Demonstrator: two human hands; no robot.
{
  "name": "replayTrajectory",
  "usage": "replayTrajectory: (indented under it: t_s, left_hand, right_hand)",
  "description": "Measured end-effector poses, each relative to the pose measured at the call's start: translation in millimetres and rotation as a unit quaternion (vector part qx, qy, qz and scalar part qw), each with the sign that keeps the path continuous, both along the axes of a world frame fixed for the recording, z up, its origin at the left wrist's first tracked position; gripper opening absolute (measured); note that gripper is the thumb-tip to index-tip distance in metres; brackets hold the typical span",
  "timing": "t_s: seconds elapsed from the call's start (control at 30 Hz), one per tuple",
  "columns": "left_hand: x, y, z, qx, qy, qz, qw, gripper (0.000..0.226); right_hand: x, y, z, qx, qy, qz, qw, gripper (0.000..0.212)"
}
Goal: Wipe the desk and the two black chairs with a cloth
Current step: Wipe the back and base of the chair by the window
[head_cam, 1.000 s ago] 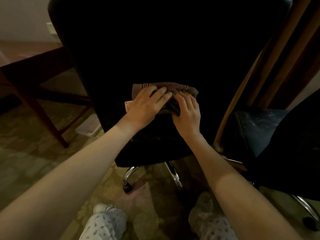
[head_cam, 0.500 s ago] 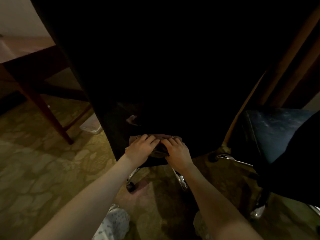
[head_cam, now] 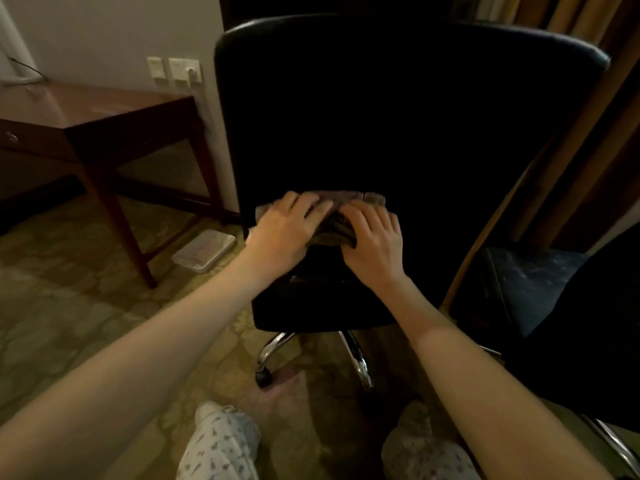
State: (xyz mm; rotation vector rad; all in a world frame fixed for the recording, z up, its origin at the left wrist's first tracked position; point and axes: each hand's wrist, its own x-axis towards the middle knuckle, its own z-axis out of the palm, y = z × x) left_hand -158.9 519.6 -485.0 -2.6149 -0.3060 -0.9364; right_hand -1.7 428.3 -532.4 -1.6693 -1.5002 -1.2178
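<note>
Black chair back (head_cam: 398,116) carries a brownish cloth (head_cam: 334,232), pressed flat by the left hand (head_cam: 287,230) and right hand (head_cam: 374,240), fingers (head_cam: 311,206) stretched out, gripping nothing.

The chair (head_cam: 398,116) is black, cloth (head_cam: 334,233) brownish-grey, desk (head_cam: 104,105) reddish-brown, carpet (head_cam: 69,306) olive patterned.

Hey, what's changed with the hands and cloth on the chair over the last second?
The left hand and right hand pushed the cloth down the chair back to its bottom edge, then slid it up again to mid-height. Nothing was let go; both still press on the cloth. Chair and desk stayed put.
</note>
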Motion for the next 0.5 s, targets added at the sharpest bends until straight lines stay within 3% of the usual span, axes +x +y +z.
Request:
replayTrajectory:
  t_s: [0.1, 0.2, 0.5]
  left_hand:
    - [-13, 21, 22, -0.001, -0.044, -0.014, 0.999, 0.065]
    - [-20, 43, 23, 0.011, -0.043, 0.000, 0.999, 0.062]
    - [-8, 73, -57, 0.001, -0.059, -0.046, 0.997, 0.051]
  right_hand:
    - [-14, 17, 30, 0.041, -0.022, 0.002, 0.999, 0.045]
    - [-19, 35, 36, 0.017, -0.053, -0.015, 0.998, 0.051]
    - [10, 49, -22, -0.048, -0.147, 0.039, 0.987, 0.050]
